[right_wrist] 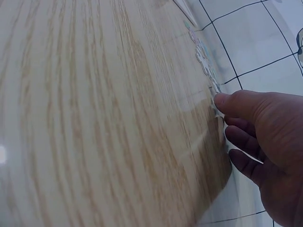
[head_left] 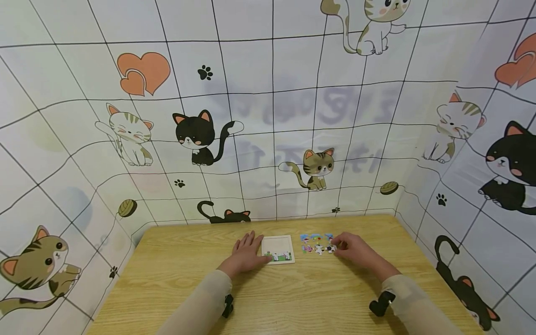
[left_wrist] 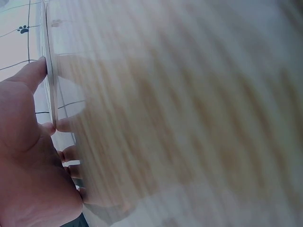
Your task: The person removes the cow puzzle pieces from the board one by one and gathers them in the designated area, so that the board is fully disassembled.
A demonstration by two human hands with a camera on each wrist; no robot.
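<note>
Puzzle pieces (head_left: 319,250) at right hand's (head_left: 355,249) 9 o'clock — pinch, cannot tell; left hand's (head_left: 244,256) fingers spread, tray's (head_left: 277,244) 9 o'clock.

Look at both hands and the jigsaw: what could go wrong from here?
The right hand has its fingertips at the edge of closely set jigsaw pieces; lifting one might nudge its neighbours out of place.

The left hand touches the side of the puzzle tray; an uneven push could slide or turn it.
</note>
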